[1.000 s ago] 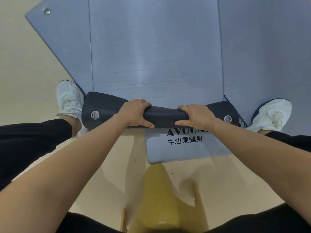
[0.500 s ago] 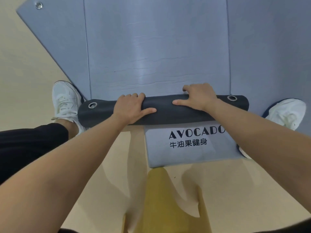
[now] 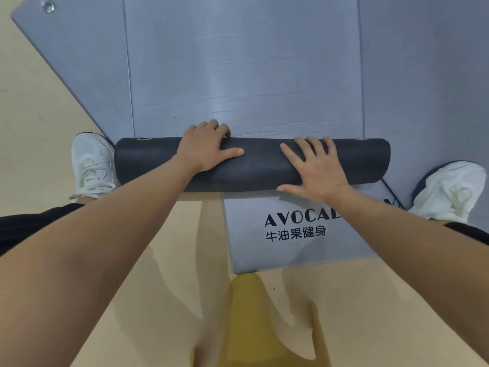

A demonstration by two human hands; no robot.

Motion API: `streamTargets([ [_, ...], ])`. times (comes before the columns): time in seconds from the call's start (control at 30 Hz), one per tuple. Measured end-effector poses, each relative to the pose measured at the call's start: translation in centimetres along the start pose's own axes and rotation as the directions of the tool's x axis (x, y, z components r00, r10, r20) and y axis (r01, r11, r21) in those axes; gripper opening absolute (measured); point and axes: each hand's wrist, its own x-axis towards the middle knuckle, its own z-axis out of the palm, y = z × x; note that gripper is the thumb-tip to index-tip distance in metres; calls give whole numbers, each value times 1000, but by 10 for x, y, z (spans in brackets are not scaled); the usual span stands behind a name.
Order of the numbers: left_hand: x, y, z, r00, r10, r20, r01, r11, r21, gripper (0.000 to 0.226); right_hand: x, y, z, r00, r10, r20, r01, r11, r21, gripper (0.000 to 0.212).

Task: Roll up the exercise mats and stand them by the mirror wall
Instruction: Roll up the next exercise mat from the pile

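A grey-blue exercise mat (image 3: 243, 75) lies on the floor ahead of me, its near end wound into a dark roll (image 3: 259, 165) that shows the black underside. My left hand (image 3: 206, 147) rests on the left half of the roll with its fingertips curled over the far side. My right hand (image 3: 315, 168) lies flat on the right half, fingers spread and straight. Metal eyelets show at both ends of the roll's top edge.
More grey-blue mats lie flat: one (image 3: 79, 64) angled at the left, one (image 3: 428, 75) at the right, and one (image 3: 293, 234) printed AVOCADO under the roll. My white shoes (image 3: 92, 165) (image 3: 449, 192) stand at either side. Beige floor surrounds them.
The roll has turned away from me and grown thicker and straighter. My right hand went from gripping the roll to lying flat on it, and both hands moved forward.
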Motion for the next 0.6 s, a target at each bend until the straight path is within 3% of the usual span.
streamTargets([
  [0.1,-10,8,-4,988,58,-140,-57,998,14,62,28,23,-12,997,-58,52,53,995,86,103],
  [0.2,-33,24,8,974,102,-200,-96,995,37,80,52,39,-25,991,-91,103,68,977,202,96],
  [0.3,-35,28,16,981,90,-173,-67,989,133,105,68,48,-32,982,-111,155,63,956,287,93],
  [0.4,-22,20,6,986,106,-126,-85,984,158,109,75,51,-37,975,-101,198,38,952,303,91],
  [0.47,-12,15,-5,991,108,-80,-96,986,136,107,72,50,-42,993,-27,118,-6,963,269,91],
  [0.53,0,12,-18,996,87,-29,-85,994,74,103,63,47,-45,993,89,-75,-63,954,295,89],
  [0.6,13,7,-33,998,67,19,-67,998,10,96,52,42,-41,950,102,-296,-22,965,261,84],
])
